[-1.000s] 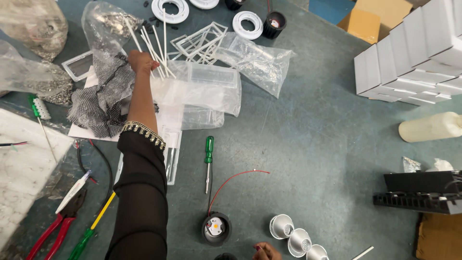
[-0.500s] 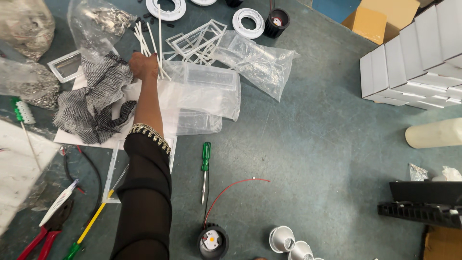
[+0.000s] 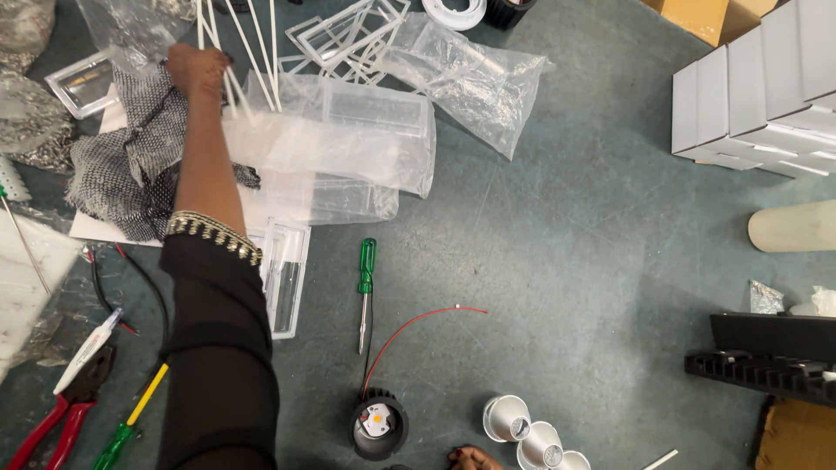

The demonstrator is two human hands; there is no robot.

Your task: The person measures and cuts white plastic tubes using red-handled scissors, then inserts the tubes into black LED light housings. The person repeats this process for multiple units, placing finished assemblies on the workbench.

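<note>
Two screwdrivers beside red pliers

Left hand grips white strips; green screwdriver on table.

Thin white rods, bunched upright over clear plastic bags.

Right hand mostly cut off below.
</note>
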